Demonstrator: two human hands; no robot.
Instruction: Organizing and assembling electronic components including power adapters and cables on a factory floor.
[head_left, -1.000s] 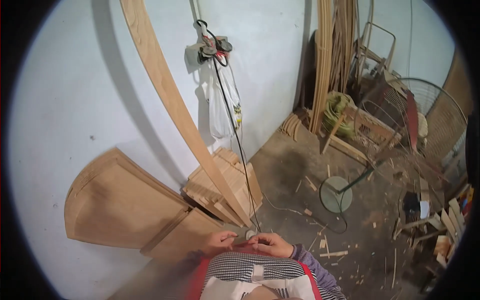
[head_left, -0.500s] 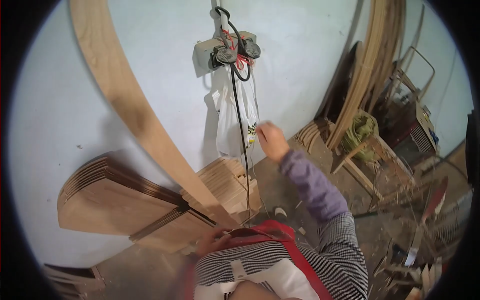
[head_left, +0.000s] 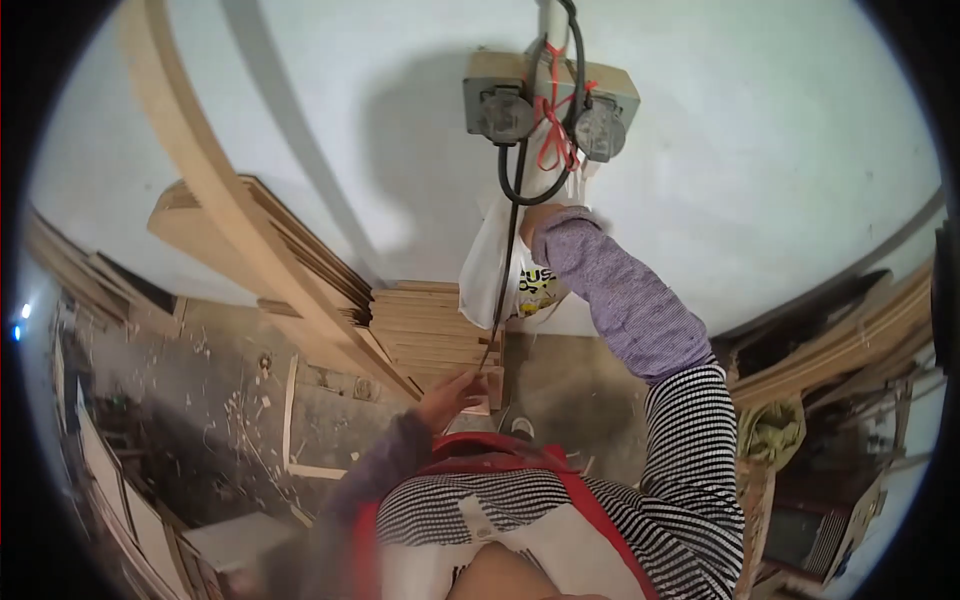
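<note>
A white plastic bag (head_left: 487, 262) with dark and yellow print hangs from red ties (head_left: 556, 150) below two grey socket boxes (head_left: 495, 85) on the wall. My right hand (head_left: 537, 222) is at the upper part of this bag, beside the black cable (head_left: 513, 240); its fingers are hidden by the hand itself and the bag. Lower down, my left hand (head_left: 450, 398) is held in front of my red apron (head_left: 480, 445), fingers stretched out near the cable's lower run. Nothing shows in it.
A long curved wooden board (head_left: 200, 150) leans on the left, in front of stacked curved panels (head_left: 215, 235). Cut wood pieces (head_left: 420, 325) are piled below the bag. Long strips (head_left: 850, 345) and a greenish sack (head_left: 772, 432) stand at the right. Scraps litter the floor (head_left: 235, 390).
My view has come closer to the socket boxes. My right hand has reached up to the bag from its right side. My left hand has lifted from my apron toward the cable.
</note>
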